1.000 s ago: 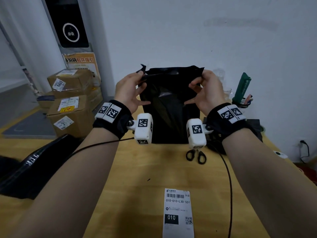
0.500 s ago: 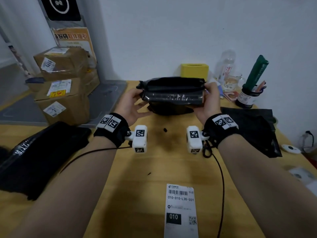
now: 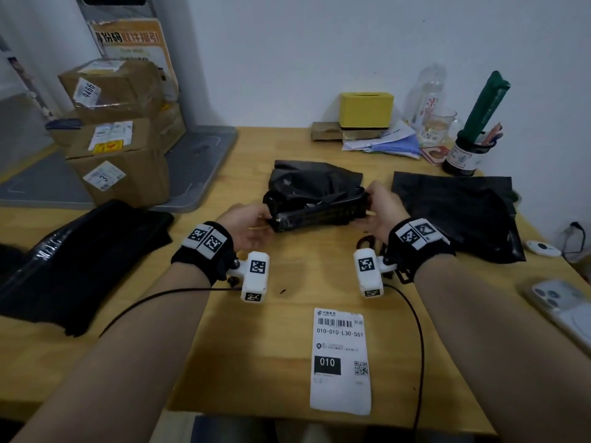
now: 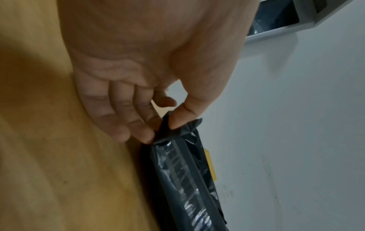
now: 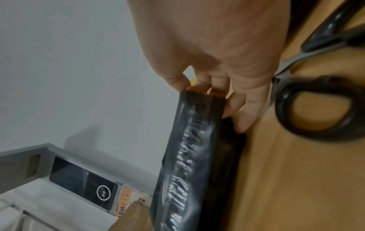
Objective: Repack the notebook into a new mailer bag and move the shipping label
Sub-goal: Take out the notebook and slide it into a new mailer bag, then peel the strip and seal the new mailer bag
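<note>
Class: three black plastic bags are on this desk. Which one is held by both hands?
The middle black bag, pinched at its ends by the left hand and right hand; the others lie untouched at either side.

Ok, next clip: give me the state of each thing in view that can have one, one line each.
mailer bag: crumpled, its folded flap edge held at both ends, low over the table.
left hand: pinches the flap's left corner.
right hand: grips the flap's right end.
shipping label: flat on the table, face up, not stuck on a bag.
scissors: lying on the table, untouched.
phone: face down.
</note>
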`<action>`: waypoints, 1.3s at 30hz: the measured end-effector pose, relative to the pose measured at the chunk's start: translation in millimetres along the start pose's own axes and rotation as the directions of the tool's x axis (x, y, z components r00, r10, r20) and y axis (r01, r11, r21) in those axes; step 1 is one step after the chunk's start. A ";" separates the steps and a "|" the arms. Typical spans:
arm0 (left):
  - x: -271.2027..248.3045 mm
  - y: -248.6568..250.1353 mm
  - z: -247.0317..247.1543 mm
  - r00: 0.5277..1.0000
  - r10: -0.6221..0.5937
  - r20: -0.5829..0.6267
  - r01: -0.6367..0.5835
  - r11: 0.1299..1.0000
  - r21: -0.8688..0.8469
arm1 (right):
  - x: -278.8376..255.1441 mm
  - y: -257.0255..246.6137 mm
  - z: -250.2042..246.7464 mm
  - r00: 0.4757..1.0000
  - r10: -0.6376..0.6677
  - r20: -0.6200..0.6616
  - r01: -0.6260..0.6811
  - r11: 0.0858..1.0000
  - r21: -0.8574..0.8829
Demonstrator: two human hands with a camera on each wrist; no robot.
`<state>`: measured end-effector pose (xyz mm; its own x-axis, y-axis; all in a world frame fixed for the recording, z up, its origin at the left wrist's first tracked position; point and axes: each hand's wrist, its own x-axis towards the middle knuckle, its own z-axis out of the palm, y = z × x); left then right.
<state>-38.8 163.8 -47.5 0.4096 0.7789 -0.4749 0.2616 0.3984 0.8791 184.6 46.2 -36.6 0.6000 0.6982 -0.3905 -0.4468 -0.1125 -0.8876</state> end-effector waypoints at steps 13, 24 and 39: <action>-25.1 -4.3 -0.5 0.994 0.056 -0.098 -0.026 0.956 0.292 | -39.8 10.6 -19.8 0.997 0.043 0.064 -0.018 0.939 -0.344; -31.7 -36.7 -28.2 0.964 0.059 -0.259 -0.036 0.995 0.093 | -49.3 21.3 -34.2 1.000 -0.017 0.016 0.024 0.598 -0.801; -33.4 -59.7 -69.2 0.990 0.140 -0.015 -0.140 0.988 -0.056 | -75.8 30.2 74.2 0.848 0.164 0.504 0.291 0.652 -0.701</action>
<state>-128.5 147.5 -81.3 0.4290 0.8342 -0.3466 0.1520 0.3116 0.9380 76.5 42.4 -15.7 0.1007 0.9300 -0.3534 0.3481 -0.3657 -0.8632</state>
